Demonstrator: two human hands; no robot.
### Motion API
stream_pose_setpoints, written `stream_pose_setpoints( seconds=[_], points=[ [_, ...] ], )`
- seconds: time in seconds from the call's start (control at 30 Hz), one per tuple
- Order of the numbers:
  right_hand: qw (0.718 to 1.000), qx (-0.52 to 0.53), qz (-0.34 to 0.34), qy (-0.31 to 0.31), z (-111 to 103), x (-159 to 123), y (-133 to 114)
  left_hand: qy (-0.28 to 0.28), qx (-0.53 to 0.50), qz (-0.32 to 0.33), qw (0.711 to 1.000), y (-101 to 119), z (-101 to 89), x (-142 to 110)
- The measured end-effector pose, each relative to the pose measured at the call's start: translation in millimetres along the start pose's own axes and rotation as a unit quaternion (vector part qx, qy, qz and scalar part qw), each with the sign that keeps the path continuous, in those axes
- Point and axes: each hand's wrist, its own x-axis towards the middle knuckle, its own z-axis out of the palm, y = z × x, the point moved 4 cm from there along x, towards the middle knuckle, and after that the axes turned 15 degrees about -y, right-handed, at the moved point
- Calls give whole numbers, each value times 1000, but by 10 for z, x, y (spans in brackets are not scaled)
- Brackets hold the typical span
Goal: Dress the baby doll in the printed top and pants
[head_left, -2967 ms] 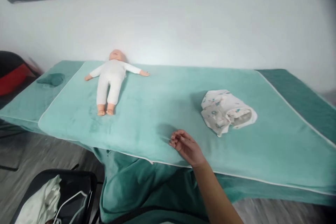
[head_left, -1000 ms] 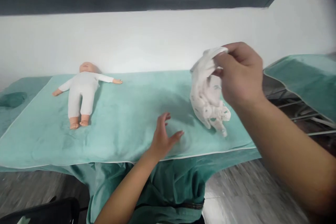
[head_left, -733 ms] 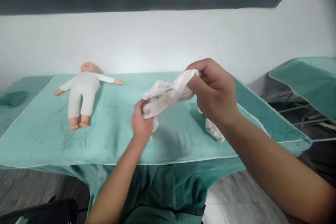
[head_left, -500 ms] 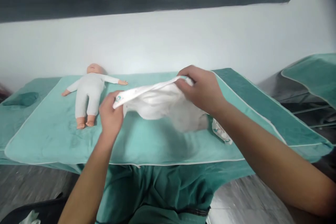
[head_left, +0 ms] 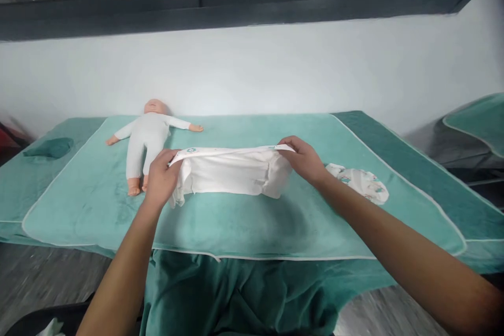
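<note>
Against a plain white wall [head_left: 252,73], a long bed covered in green velvety fabric [head_left: 79,205] is set. By the left hand [head_left: 162,176] and the right hand [head_left: 303,160], a white, soft cloth with a small-patterned border [head_left: 228,170] is held at both upper corners; each grip is clamped on it, thumb against fingers. Its top edge is drawn nearly straight, and its folds are let hang over the middle of the bed. On the left, beyond the left hand, a doll with a white cloth body and pinkish limbs [head_left: 147,136] is laid on its back, arms spread. On the right, a crumpled, white printed cloth [head_left: 366,185] is partly hidden by the right forearm. Along the far wall, a dark grey window frame [head_left: 236,2] is seen.
</note>
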Motion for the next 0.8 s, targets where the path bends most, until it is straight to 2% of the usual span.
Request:
stream_pose_setpoints(
  seconds=[0.1,0.17,0.27,0.3,0.37,0.4,0.43,0.47,0.53,0.6,0.67,0.8],
  points=[
    [991,-132,5,25,-206,-33,-188,-15,-81,-41,996,60,-109,76],
    [967,-252,27,40,-324,-3,-296,-37,-115,-64,991,49,-119,228],
    [918,-389,75,34,-299,120,-325,-96,-101,-104,985,-140,53,579],
    [905,-417,86,26,-218,164,-298,-102,-76,-110,986,-235,154,691],
    [887,-453,86,10,44,231,-217,-61,3,-105,993,-421,389,839],
    [883,-465,62,6,214,249,-181,-35,45,-84,995,-487,531,862],
    [884,-467,26,8,394,258,-149,-1,88,-36,995,-516,681,850],
    [890,-455,-23,-9,590,265,-117,7,120,13,993,-533,855,812],
    [911,-391,-96,-89,958,293,-26,-43,140,80,986,-564,1229,716],
    [939,-317,-49,-125,1177,376,117,-119,161,79,977,-611,1546,657],
    [950,-287,7,-124,1291,484,240,-142,192,48,970,-652,1728,667],
    [951,-292,54,-86,1368,630,382,-134,239,1,962,-665,1825,805]
  ],
)
